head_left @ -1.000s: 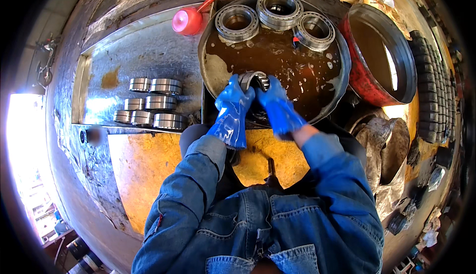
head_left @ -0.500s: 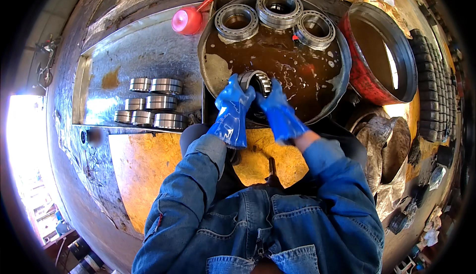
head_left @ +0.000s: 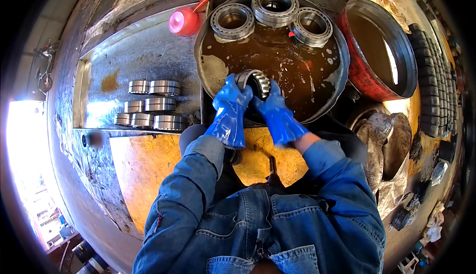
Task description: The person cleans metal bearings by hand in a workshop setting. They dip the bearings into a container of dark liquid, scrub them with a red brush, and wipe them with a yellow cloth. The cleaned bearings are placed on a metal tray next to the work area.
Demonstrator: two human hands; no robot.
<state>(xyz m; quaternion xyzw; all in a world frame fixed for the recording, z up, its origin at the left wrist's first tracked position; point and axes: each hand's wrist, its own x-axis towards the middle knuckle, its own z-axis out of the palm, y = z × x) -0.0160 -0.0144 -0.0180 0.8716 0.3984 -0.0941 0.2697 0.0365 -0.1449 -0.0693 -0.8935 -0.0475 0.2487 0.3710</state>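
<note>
Both my hands wear blue rubber gloves and hold one steel roller bearing [head_left: 258, 81] between them, tilted, over the near edge of a round basin [head_left: 199, 75] of brown liquid. My left hand [head_left: 231, 100] grips the bearing's left side, fingers curled round it. On the other side my right hand [head_left: 274, 109] closes on its right edge; some fingertips are hidden by the ring. Three larger bearings rest at the far side of the basin: a left one [head_left: 215, 22], a middle one [head_left: 274, 18] and a right one [head_left: 311, 40].
To the left, a metal tray [head_left: 79, 93] holds several shiny bearings [head_left: 161, 104] in rows. A pink dipper [head_left: 181, 22] lies at the tray's far right corner. Right of the basin stands a red drum [head_left: 361, 70] of brown liquid, with a stack of black blocks [head_left: 430, 85] beyond.
The bearing in my hands has turned slightly, showing more of its rollers on the right. The whole view has shifted a little; both hands keep their grip.
</note>
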